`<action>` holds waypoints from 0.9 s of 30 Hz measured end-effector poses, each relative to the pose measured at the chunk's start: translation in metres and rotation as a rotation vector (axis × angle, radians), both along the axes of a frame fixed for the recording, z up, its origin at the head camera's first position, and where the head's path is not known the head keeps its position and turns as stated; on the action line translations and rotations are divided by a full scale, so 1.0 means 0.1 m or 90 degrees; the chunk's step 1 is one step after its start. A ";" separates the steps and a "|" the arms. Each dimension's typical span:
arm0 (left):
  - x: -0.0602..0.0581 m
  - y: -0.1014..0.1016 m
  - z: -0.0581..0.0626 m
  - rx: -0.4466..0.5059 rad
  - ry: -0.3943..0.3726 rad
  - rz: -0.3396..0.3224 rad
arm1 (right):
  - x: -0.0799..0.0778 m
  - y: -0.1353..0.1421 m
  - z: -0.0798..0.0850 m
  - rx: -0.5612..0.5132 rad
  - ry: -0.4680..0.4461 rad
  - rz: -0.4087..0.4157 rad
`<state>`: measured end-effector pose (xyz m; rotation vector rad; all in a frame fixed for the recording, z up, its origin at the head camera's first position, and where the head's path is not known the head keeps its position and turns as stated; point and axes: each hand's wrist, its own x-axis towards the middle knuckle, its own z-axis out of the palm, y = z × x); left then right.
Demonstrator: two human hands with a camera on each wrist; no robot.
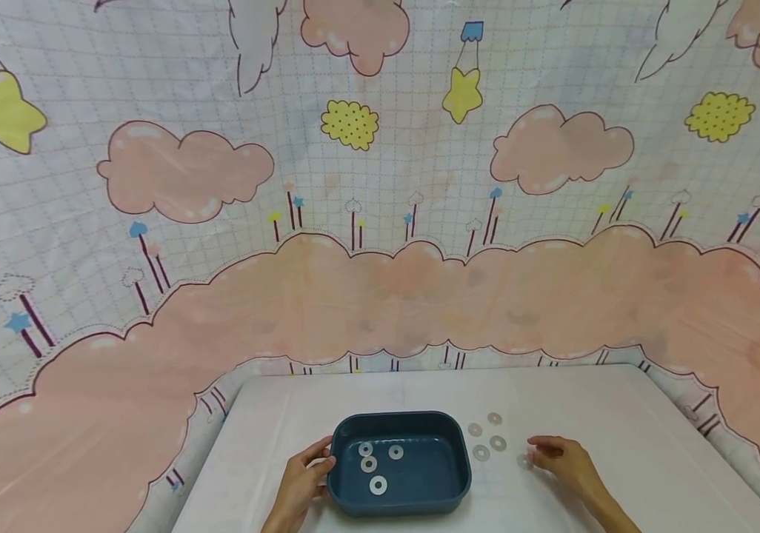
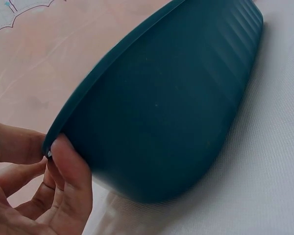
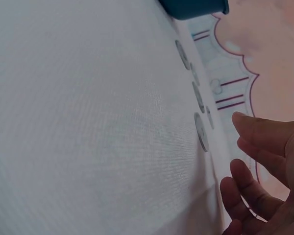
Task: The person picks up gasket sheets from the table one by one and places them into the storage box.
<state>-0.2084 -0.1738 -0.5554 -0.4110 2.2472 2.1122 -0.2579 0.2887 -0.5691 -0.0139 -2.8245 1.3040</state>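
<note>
A dark blue rectangular plastic bin stands on the table, with several flat metal washers lying on its floor toward the left. My left hand pinches the bin's left rim between thumb and fingers; in the left wrist view the bin's outer wall fills the middle. To the right of the bin, several more washers lie loose on the table. Above the rightmost washer is my right hand, its fingers loosely bent with nothing between them. In the right wrist view, thumb and fingertips are apart from the nearest washer.
A white cloth covers the table. Behind it and at its sides hangs a patterned curtain with pink clouds and yellow stars.
</note>
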 end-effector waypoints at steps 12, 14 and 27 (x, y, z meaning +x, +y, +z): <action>0.01 0.03 0.04 -0.002 -0.005 0.000 | -0.02 0.00 -0.07 0.054 -0.002 0.013; 0.00 0.03 0.04 -0.001 -0.005 0.000 | -0.03 0.01 -0.09 0.061 -0.001 0.015; -0.01 0.04 0.03 0.003 0.017 -0.002 | -0.08 -0.03 -0.11 0.063 0.003 0.020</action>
